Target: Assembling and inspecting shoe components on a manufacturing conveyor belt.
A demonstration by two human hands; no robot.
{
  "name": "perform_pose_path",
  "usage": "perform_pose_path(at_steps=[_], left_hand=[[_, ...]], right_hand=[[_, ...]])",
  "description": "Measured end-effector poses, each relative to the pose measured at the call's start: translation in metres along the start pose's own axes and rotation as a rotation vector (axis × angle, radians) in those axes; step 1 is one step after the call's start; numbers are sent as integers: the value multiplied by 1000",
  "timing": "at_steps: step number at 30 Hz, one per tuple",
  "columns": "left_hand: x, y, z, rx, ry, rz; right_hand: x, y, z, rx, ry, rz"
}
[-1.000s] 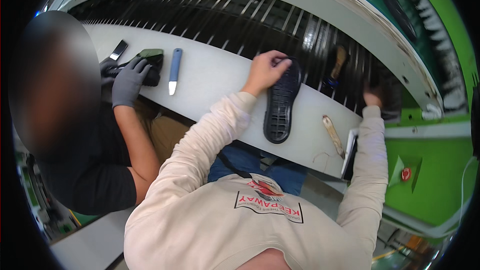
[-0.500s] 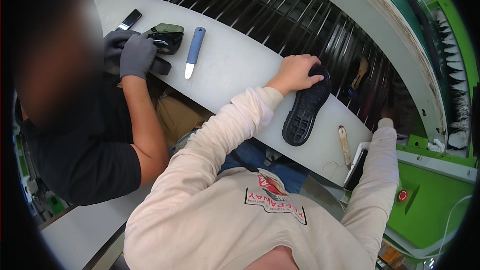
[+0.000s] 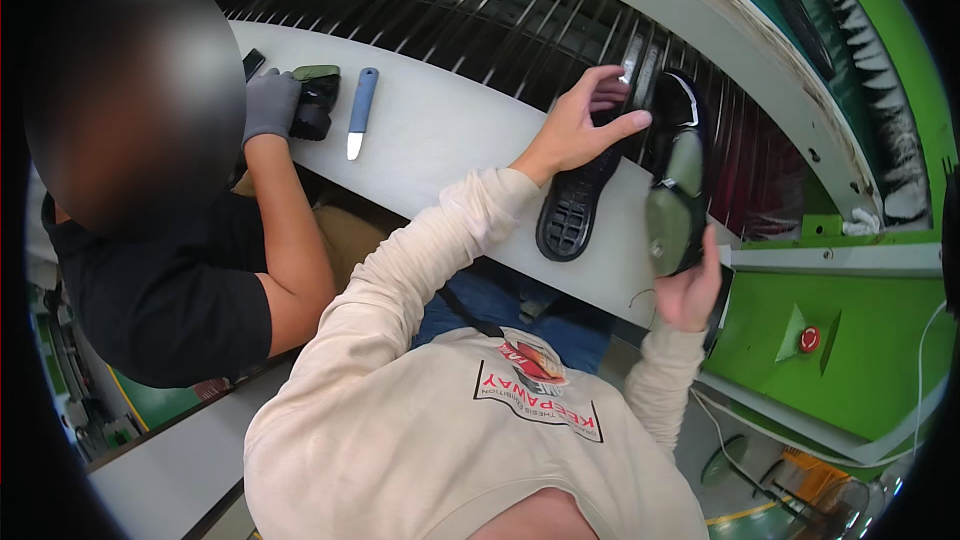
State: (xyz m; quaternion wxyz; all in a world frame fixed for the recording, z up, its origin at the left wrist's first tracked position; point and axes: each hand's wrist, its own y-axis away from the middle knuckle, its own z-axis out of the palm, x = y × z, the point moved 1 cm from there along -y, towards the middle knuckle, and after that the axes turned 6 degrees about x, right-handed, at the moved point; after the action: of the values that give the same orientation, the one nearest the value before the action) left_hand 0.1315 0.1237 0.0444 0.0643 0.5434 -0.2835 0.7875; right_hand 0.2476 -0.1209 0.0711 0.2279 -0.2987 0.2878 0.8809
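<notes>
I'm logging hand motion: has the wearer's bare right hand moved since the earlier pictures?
Yes: against the round red button, the right hand has moved left and toward the wearer's body, holding a green-and-black shoe.

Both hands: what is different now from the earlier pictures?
The right hand drew back and leftward from the metal rods and now holds a green-and-black shoe upper. The left hand opened its fingers by the black shoe sole. That sole and the blue-handled knife stay on the white table.
</notes>
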Motion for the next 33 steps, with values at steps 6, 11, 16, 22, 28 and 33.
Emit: perform_pose_path(at_steps=[6, 11, 16, 22, 28, 33], left_hand=[[96, -3, 59, -129, 403, -77], [81, 36, 68, -387, -75, 40], [87, 41, 73, -447, 63, -53], [93, 40, 74, -547, -10, -6], [97, 35, 76, -572, -44, -7], [89, 35, 78, -565, -43, -14]], right_hand=[[50, 23, -25, -150, 94, -115], [66, 37, -34, -167, 650, -552], [83, 28, -32, -4, 1026, -777], [80, 27, -30, 29, 1007, -835], [78, 27, -26, 27, 1024, -881], [79, 24, -29, 18, 1038, -888]])
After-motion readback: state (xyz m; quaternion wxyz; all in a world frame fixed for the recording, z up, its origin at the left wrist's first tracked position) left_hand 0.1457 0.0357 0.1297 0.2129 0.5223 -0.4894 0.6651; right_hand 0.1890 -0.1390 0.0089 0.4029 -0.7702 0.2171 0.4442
